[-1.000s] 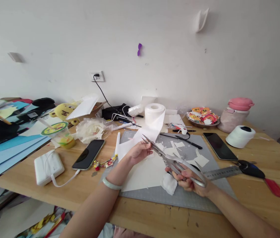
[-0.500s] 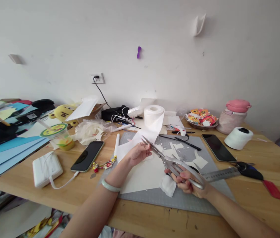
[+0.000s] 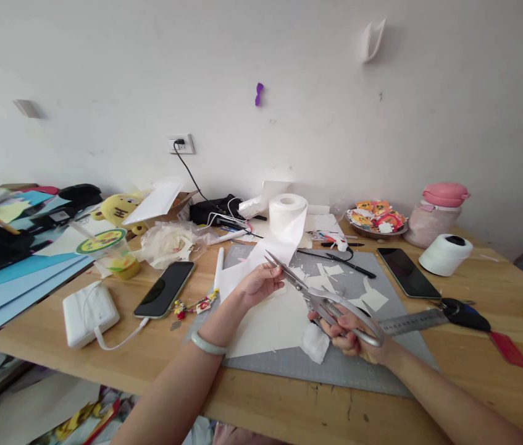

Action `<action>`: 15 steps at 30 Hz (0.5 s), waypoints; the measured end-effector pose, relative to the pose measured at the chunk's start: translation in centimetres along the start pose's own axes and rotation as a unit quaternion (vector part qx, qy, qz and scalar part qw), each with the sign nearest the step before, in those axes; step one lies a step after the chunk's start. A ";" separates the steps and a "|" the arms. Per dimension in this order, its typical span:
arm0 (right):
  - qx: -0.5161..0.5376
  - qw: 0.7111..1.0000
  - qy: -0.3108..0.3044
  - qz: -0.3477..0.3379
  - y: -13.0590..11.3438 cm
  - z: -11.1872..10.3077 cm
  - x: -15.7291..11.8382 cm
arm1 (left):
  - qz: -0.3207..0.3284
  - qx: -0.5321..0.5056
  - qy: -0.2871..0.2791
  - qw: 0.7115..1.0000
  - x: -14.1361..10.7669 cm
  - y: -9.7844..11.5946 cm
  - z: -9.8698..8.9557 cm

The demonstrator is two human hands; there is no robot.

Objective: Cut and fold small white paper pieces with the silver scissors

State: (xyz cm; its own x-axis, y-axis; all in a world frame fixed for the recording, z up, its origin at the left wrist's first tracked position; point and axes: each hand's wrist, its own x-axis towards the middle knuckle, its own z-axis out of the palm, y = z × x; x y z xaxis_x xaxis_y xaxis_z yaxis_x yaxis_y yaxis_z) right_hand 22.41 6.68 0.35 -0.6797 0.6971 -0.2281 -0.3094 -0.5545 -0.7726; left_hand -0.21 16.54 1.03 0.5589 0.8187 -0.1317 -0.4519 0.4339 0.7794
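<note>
Two hands at the scissors (image 3: 310, 295), in front of the roll (image 3: 283, 216).
My right hand (image 3: 349, 337) holds the scissors, blades slightly apart; my left hand (image 3: 259, 287) is pinched narrow against them near the tips, gripping what, I cannot tell. Scraps (image 3: 375, 301) right of the roll, nearer me, suggest some cutting is done; the strip (image 3: 265, 249) is joined to the roll, beyond my left hand. How much is left, I cannot judge.

A plain pale-grey painted wall (image 3: 326, 123) (faintly scuffed in places) is met by a light-brown wooden bench (image 3: 381, 408); a white rectangular plastic socket (image 3: 188, 144) is mounted above it.
</note>
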 end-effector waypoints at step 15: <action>-0.175 0.953 0.159 0.188 -2.7 4.1 0.9 | -0.003 0.010 0.022 1.000 -0.1 -0.1 0.1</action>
State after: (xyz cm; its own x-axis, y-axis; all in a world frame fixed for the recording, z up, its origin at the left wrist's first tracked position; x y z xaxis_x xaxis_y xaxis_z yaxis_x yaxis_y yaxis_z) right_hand 19.87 6.90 4.66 -0.4451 0.6123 -0.6535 0.1954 -0.6457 -0.7381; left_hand -0.14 16.41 1.00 0.5307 0.8318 -0.1628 -0.4345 0.4319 0.7904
